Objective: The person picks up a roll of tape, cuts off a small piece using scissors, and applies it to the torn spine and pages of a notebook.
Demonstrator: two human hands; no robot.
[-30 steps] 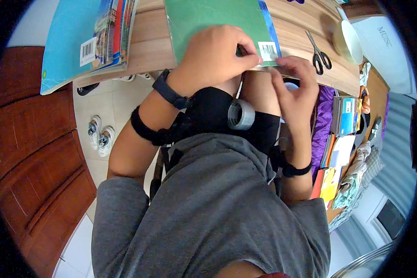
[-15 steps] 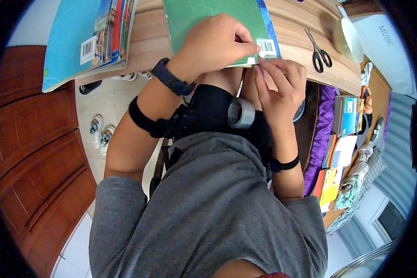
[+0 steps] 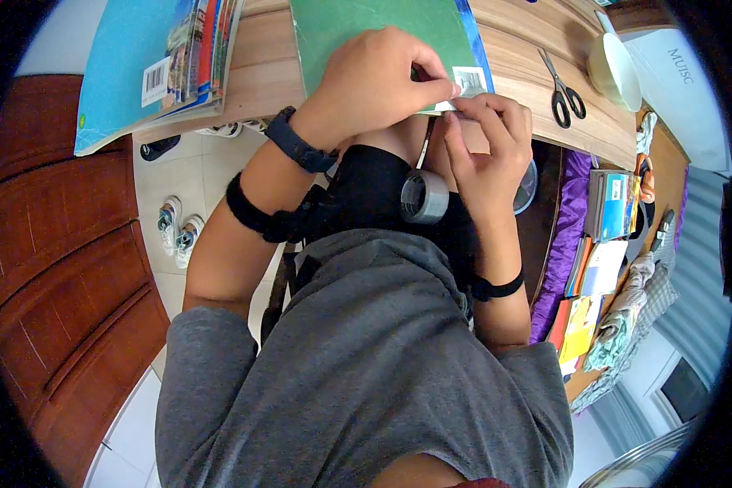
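Observation:
A green book (image 3: 358,28) with a blue spine lies on the wooden table (image 3: 512,49), its near edge over the table's rim. My left hand (image 3: 374,77) curls over that near edge, fingertips at the white label on the corner. Right beside it, my right hand (image 3: 488,154) pinches a strip of grey tape (image 3: 425,145) against the same corner. The strip runs down to a grey tape roll (image 3: 424,197), which hangs free in front of my lap.
Black-handled scissors (image 3: 563,89) and a white bowl (image 3: 614,69) lie on the table to the right. A stack of books (image 3: 154,65) overhangs the table's left end. Shoes (image 3: 179,228) stand on the tiled floor; purple cloth (image 3: 573,220) and more books (image 3: 614,203) are lower right.
My right hand has risen from beside my lap to the book's corner and meets the left fingertips there. The tape roll still hangs below.

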